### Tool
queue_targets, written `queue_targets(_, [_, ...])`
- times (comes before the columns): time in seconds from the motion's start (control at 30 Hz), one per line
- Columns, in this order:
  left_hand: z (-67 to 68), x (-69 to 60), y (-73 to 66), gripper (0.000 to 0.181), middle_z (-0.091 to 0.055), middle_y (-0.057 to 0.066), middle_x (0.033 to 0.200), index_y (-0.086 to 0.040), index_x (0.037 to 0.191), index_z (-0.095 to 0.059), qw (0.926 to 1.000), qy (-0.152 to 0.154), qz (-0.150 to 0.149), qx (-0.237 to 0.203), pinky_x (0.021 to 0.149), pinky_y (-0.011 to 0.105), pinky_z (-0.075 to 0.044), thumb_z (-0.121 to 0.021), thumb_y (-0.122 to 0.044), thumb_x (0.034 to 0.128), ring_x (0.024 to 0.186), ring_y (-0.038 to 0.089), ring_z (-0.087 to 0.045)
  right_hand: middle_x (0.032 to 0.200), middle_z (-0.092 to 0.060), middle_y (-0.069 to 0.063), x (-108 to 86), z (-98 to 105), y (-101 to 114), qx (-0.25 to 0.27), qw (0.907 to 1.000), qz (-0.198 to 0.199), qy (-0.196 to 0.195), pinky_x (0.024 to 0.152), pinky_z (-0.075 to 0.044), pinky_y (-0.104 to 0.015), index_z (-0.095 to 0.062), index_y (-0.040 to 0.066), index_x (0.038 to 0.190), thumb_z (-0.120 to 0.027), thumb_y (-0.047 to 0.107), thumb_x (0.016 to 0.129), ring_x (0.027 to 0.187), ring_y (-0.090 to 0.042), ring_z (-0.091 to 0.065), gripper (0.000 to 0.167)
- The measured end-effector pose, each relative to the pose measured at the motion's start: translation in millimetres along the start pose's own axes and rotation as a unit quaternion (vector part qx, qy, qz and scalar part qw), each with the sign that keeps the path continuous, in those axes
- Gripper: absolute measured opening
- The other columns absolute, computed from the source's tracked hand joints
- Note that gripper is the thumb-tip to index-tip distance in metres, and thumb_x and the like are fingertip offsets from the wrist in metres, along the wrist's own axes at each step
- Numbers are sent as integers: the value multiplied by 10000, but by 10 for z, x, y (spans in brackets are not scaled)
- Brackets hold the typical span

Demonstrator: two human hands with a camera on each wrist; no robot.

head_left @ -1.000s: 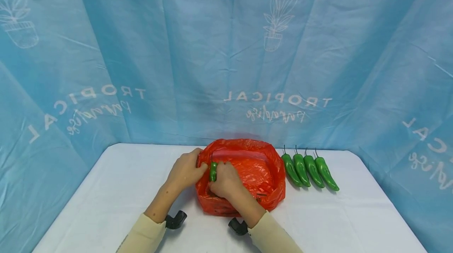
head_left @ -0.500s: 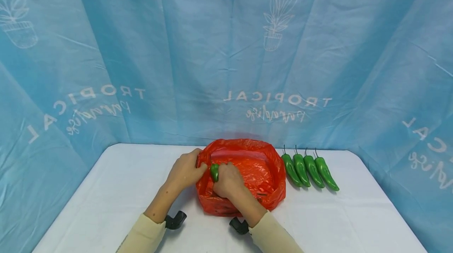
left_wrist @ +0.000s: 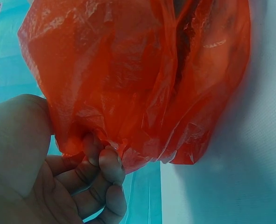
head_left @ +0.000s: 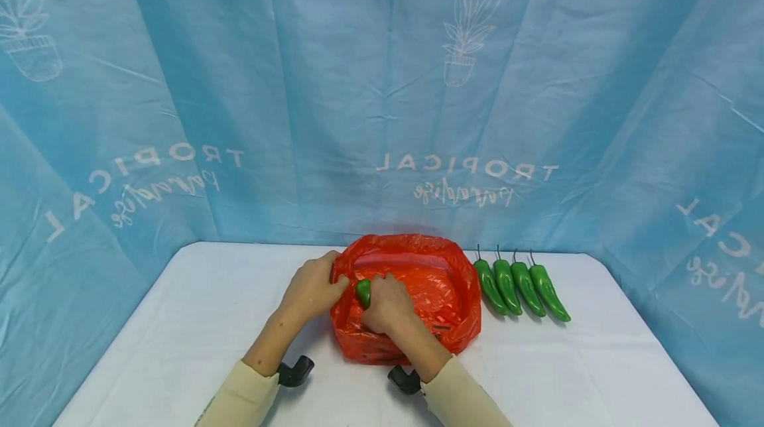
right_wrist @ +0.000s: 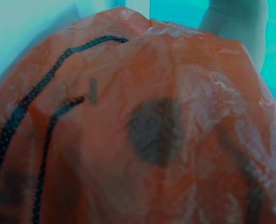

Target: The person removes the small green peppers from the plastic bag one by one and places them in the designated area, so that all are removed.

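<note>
The red plastic bag (head_left: 430, 281) stands on the table with its mouth open and rim folded outward. At its left rim, my left hand (head_left: 313, 286) pinches the plastic; in the left wrist view that hand (left_wrist: 77, 172) has curled fingers against the bag (left_wrist: 114, 70). My right hand (head_left: 389, 304) reaches into the bag and grips a green chili pepper (head_left: 363, 292), whose upper end shows beside the fingers while the rest is hidden. Only the bag's dark-patterned side (right_wrist: 114, 140) fills most of the right wrist view, hiding the right hand there.
Several green chili peppers (head_left: 526, 288) lie side by side just right of the bag, stems pointing away. A white cloth covers the table (head_left: 609, 361). Blue printed curtains (head_left: 358, 102) hang behind it and at both sides.
My right hand has shifted slightly right within the bag. The pepper in it has tilted and sunk, and its stem no longer shows. My left hand has stayed on the rim.
</note>
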State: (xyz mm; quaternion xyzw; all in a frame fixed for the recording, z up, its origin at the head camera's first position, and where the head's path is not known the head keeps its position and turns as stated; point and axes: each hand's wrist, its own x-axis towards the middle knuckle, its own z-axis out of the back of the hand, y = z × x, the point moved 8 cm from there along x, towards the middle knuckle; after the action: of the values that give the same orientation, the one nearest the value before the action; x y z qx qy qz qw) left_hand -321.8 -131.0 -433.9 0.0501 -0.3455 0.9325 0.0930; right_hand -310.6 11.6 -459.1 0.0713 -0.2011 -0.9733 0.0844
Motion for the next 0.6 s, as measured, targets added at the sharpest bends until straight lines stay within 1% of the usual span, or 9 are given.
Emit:
queue_targets(0.13, [0,-1,-2,365,-709,17,873,-37,1275,-670,10000,-3,-1,-11,633,316,-598,-680,-170,936,658,122,-628,966,-548,-118,-10,3,-26,49,9999,-111,62,789,-583,-485,-654,15,1030,-932,175,724,868,-293,-551,443])
queue_targets(0.27, [-5,0,-2,365,-710,18,877,-35,1275,-669,10000,10,-13,15,635,318,-601,-678,-171,936,661,121,-630,998,-548,-127,-20,-3,-50,94,9997,-192,123,830,-579,-527,-652,11,1054,-924,162,741,919,-319,-549,442])
queue_targets(0.4, [-4,-1,4,375,-712,20,887,-33,1286,-667,10000,25,-3,32,642,320,-604,-676,-173,939,667,124,-629,1035,-552,-137,-30,4,-64,32,9998,-131,146,859,-569,-559,-648,8,1083,-905,161,759,974,-342,-542,441])
queue_targets(0.6, [-2,-1,4,368,-707,19,875,-28,1279,-664,10000,41,-3,8,641,320,-600,-674,-171,940,669,133,-624,1074,-557,-152,-63,94,-111,69,9999,-47,144,860,-565,-588,-637,3,1114,-882,164,776,1005,-369,-555,447])
